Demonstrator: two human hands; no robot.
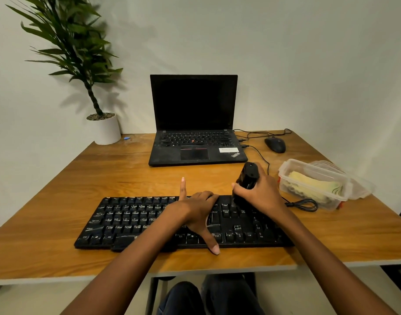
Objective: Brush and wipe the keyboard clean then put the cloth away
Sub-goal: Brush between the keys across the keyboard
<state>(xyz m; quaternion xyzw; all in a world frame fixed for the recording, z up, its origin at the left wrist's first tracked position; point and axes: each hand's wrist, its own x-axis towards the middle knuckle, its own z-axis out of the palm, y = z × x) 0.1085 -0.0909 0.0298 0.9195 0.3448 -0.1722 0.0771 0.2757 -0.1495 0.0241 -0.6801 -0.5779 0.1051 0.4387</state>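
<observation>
A black keyboard [136,221] lies along the front of the wooden desk [58,196]. My left hand [195,212] rests across its middle, index finger over the far edge and thumb over the near edge, pinning it down. My right hand [260,192] is shut on a black brush [248,176], held upright with its lower end on the keys at the keyboard's upper right. A yellow-green cloth [313,186] lies folded inside a clear plastic box [285,169] to the right.
An open black laptop [195,142] stands behind the keyboard. A black mouse [275,144] and cables [301,204] lie at the back right. The box's lid [363,189] sits beside it. A potted plant [104,130] stands at the back left corner.
</observation>
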